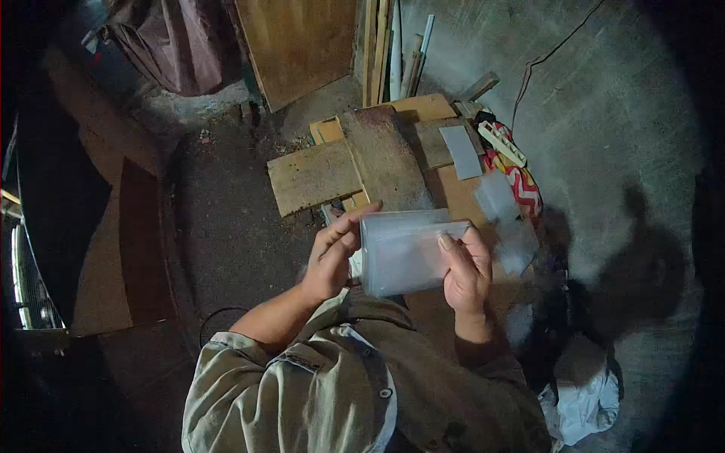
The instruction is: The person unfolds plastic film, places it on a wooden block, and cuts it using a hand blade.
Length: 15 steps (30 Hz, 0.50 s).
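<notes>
Near mid-view, translucent plastic sheets (404,260) held

The right hand (464,275) is clamped on the sheets at their 3 o'clock side, thumb on top. At 9 o'clock, the left hand (334,253) touches their edge; whether it grips, I cannot tell. Around the sheets, a worn board (389,166) lies at 12 o'clock, a pale flat piece (459,151) at 1, a patterned cloth (524,189) at 2, and crumpled white plastic (585,396) at 4.

Text: none readable | labels, signs: none | numbers: none (not one digit)
</notes>
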Available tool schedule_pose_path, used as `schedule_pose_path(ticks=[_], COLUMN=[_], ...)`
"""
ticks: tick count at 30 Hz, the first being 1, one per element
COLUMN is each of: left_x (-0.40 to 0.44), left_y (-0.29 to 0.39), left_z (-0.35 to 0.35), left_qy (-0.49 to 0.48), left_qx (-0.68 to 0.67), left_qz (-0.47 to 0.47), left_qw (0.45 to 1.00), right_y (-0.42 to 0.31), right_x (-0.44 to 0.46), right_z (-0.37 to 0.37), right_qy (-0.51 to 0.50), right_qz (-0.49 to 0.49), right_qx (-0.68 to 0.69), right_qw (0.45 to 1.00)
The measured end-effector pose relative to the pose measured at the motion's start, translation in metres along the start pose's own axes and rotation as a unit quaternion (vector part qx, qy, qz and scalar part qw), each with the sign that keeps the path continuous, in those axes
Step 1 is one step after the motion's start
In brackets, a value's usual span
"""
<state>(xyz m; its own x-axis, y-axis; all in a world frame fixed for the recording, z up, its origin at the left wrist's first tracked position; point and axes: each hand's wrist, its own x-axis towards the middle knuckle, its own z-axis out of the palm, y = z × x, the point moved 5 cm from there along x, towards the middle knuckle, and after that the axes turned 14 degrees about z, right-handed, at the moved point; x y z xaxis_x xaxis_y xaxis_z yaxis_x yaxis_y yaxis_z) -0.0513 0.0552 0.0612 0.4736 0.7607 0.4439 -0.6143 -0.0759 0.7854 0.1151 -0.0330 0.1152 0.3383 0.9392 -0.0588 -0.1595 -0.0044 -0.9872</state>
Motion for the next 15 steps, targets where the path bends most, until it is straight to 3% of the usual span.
schedule_pose_path(ticks=[1,3,5,11,15], left_x=[-0.003,-0.013,-0.018,-0.001,-0.004], left_y=[-0.003,-0.003,-0.008,0.012,0.012], left_z=[0.000,0.009,0.011,0.028,0.026], left_qy=[-0.004,-0.051,-0.077,0.007,0.010], left_qx=[-0.086,-0.071,0.019,0.050,0.061], left_qz=[-0.003,-0.016,-0.125,-0.099,-0.087], left_qw=[0.996,0.996,0.989,0.994,0.994], right_y=[0.002,0.005,0.006,0.006,0.007], right_x=[0.000,-0.002,-0.003,-0.008,-0.008], right_z=[-0.001,-0.003,0.002,0.010,0.009], right_qy=[-0.001,0.016,0.014,0.017,0.014], right_qz=[0.001,0.000,0.007,0.001,-0.016], right_qx=[0.000,-0.042,-0.058,-0.090,-0.084], right_qw=[1.000,0.999,0.998,0.996,0.996])
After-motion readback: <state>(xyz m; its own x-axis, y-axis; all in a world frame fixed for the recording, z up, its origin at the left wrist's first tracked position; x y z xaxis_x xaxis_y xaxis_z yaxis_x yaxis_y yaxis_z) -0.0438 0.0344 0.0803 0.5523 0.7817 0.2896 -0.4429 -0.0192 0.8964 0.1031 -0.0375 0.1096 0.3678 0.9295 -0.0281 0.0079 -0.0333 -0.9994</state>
